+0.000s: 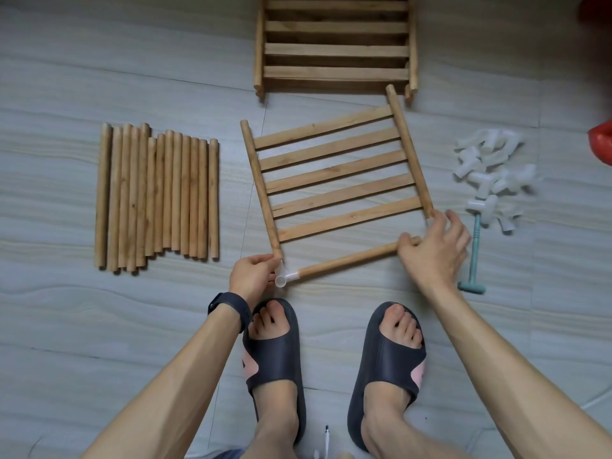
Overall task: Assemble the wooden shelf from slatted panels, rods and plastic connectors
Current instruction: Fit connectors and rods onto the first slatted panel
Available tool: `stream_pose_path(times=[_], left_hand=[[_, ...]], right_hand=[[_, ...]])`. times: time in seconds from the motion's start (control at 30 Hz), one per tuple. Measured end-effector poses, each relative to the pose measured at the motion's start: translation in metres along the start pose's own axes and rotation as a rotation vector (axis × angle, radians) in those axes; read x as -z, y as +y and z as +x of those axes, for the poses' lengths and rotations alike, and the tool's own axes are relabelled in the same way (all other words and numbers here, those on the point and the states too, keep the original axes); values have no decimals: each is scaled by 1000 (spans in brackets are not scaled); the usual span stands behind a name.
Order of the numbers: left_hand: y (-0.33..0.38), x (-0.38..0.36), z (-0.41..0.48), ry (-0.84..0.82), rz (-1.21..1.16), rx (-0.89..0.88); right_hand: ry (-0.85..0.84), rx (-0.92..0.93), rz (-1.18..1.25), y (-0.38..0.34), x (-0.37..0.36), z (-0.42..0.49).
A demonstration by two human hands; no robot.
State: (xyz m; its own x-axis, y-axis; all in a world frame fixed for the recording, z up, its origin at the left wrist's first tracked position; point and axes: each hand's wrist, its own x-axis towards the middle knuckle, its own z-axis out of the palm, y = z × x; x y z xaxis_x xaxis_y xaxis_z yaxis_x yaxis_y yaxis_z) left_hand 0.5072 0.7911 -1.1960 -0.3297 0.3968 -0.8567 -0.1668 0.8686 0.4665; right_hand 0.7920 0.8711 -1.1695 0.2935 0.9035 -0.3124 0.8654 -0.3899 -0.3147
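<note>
A slatted wooden panel (334,173) lies flat on the floor in front of my feet. A white plastic connector (284,274) sits on its near left corner, and my left hand (253,276) pinches it. A wooden rod (347,260) runs from that connector to the right along the panel's near edge. My right hand (433,250) grips the rod's right end, with fingers also touching the panel's right rail. A row of several loose rods (155,197) lies to the left. A heap of white connectors (493,170) lies to the right.
A stack of slatted panels (334,44) lies at the top centre. A small teal mallet (474,256) lies right of my right hand. Red objects (601,144) show at the right edge. My feet in dark slippers (275,366) stand just below the panel.
</note>
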Motion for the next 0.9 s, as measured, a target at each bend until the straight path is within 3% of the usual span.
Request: stream_pose_path(times=[0.07,0.2,0.3,0.4,0.5,0.6,0.67,0.7,0.8,0.9], left_hand=[[3,0,1,12,42,-10],[8,0,3,-28,51,-12],[13,1,0,-107,37,-13],[17,5,1,-158,177,-37],[25,16,9,-118,808,-359],[37,25,21,-48,1385,-995],[47,24,32,-137,1624,-1392],[52,21,36,-213,1704,-1509],[66,10,46,-396,1808,-1557],[67,4,52,-444,1792,-1618]], right_hand=[[-22,241,-75,-17,-11,-22],[-338,730,-255,-47,-44,-68],[-428,846,-341,-69,-73,-87],[-361,889,-317,-73,-90,-85],[-341,929,-243,-58,-96,-76],[-315,948,-213,-51,-99,-74],[-293,950,-208,-50,-102,-74],[-278,951,-209,-49,-103,-74],[-238,962,-223,-44,-106,-72],[-206,982,-209,-36,-109,-69]])
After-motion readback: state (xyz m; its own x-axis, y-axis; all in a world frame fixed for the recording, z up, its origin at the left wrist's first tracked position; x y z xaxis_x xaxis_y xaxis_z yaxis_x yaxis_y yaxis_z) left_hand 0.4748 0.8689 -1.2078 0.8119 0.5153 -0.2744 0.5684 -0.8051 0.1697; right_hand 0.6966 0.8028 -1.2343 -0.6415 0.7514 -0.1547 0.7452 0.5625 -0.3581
